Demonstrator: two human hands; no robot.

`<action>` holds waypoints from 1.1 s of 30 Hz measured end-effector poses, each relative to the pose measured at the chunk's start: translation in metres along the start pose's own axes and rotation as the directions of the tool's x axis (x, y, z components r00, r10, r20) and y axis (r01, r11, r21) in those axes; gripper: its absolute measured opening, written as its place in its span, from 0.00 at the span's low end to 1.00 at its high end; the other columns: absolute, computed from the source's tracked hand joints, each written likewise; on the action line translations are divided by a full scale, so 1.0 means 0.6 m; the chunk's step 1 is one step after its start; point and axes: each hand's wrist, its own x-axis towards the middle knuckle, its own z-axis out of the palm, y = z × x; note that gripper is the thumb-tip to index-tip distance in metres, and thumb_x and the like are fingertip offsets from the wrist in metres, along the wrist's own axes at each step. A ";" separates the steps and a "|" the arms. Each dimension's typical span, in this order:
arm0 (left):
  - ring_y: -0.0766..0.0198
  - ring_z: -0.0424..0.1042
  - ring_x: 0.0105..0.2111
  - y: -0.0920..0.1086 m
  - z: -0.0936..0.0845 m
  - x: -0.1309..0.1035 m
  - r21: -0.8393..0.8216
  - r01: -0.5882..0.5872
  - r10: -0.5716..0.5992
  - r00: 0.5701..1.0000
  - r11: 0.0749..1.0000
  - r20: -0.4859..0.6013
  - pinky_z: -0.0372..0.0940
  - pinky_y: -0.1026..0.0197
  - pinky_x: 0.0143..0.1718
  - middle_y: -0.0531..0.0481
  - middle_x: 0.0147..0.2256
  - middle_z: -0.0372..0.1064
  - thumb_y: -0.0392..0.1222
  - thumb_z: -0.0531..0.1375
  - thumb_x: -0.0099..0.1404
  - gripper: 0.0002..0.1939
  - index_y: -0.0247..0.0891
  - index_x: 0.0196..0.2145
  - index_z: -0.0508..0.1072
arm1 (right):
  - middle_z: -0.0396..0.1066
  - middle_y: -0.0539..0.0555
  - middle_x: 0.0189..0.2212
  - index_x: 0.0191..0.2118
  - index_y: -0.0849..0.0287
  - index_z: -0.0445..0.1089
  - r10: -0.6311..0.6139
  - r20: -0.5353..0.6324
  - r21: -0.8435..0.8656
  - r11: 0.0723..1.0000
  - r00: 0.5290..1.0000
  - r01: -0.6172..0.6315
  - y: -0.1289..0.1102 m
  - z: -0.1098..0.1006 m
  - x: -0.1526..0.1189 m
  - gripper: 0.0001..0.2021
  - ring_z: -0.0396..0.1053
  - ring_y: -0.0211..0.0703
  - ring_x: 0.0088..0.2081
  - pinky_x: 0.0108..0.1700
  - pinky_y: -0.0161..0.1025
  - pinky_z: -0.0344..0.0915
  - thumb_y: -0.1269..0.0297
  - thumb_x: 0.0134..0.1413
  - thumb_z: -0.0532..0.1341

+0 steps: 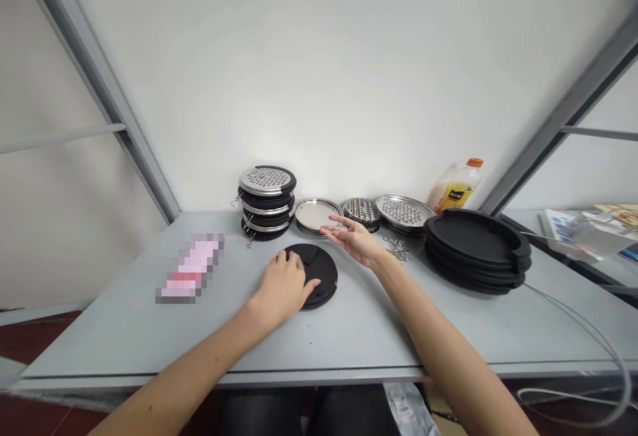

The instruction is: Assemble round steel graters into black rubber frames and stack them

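A round black disc (321, 273) with a raised piece on its face lies flat on the table. My left hand (285, 283) grips it from the left, fingers curled over the far side and thumb across the near face. Above and to the right of it, my right hand (355, 240) is raised with its fingers stretched out and apart. Whether a tiny part sits at its fingertips is too small to tell. Behind those fingers is a stack of shiny round metal plates (319, 210). Small metal ring clips (397, 250) lie in a pile to the right of that hand.
At the back left stands a stack of black-rimmed grater discs (268, 181). Further right are coarse grater plates (362, 209), perforated plates (405, 210), a juice bottle (457, 190) and stacked black round trays (473, 240). A blurred pink item (193, 268) lies left; a white cable (593, 339) hangs right.
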 end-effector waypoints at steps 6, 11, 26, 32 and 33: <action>0.36 0.68 0.42 -0.007 -0.008 0.007 -0.156 0.067 -0.076 0.996 0.985 -0.050 0.62 0.41 0.41 0.28 0.37 0.71 0.61 0.51 0.64 0.31 0.27 0.41 0.76 | 0.76 0.60 0.36 0.42 0.62 0.67 0.039 -0.051 -0.016 0.999 0.998 -0.039 0.012 -0.001 0.002 0.12 0.77 0.45 0.39 0.40 0.38 0.77 0.75 0.51 0.63; 0.46 0.53 0.63 -0.099 -0.017 0.025 -0.403 -0.247 0.327 0.934 0.881 0.142 0.51 0.48 0.61 0.41 0.64 0.52 0.64 0.57 0.58 0.40 0.41 0.63 0.58 | 0.77 0.59 0.38 0.40 0.62 0.71 0.021 -0.101 -0.207 0.978 0.995 -0.042 0.012 0.003 0.004 0.10 0.74 0.35 0.27 0.22 0.27 0.68 0.64 0.54 0.65; 0.45 0.66 0.53 -0.031 0.013 0.016 -0.359 -0.071 0.048 0.996 0.931 -0.073 0.60 0.47 0.53 0.39 0.54 0.68 0.59 0.54 0.64 0.28 0.38 0.54 0.68 | 0.75 0.56 0.45 0.47 0.55 0.74 -0.095 0.096 -0.411 0.903 0.991 0.126 0.009 0.012 -0.009 0.18 0.74 0.41 0.40 0.38 0.37 0.70 0.53 0.52 0.63; 0.56 0.75 0.36 -0.064 0.017 0.062 -0.488 -0.089 0.036 0.992 0.868 -0.118 0.66 0.57 0.39 0.48 0.36 0.77 0.49 0.52 0.68 0.15 0.43 0.39 0.77 | 0.77 0.58 0.40 0.51 0.58 0.67 -0.078 0.114 -0.383 0.916 0.990 0.116 0.012 0.017 -0.009 0.21 0.76 0.41 0.35 0.38 0.38 0.71 0.55 0.54 0.63; 0.56 0.75 0.36 -0.068 0.020 0.065 -0.502 -0.092 0.027 0.990 0.860 -0.136 0.66 0.58 0.39 0.49 0.36 0.77 0.47 0.52 0.68 0.15 0.43 0.39 0.77 | 0.77 0.58 0.39 0.51 0.58 0.66 -0.077 0.099 -0.373 0.921 0.992 0.108 0.013 0.019 -0.010 0.21 0.76 0.41 0.34 0.36 0.37 0.71 0.56 0.53 0.63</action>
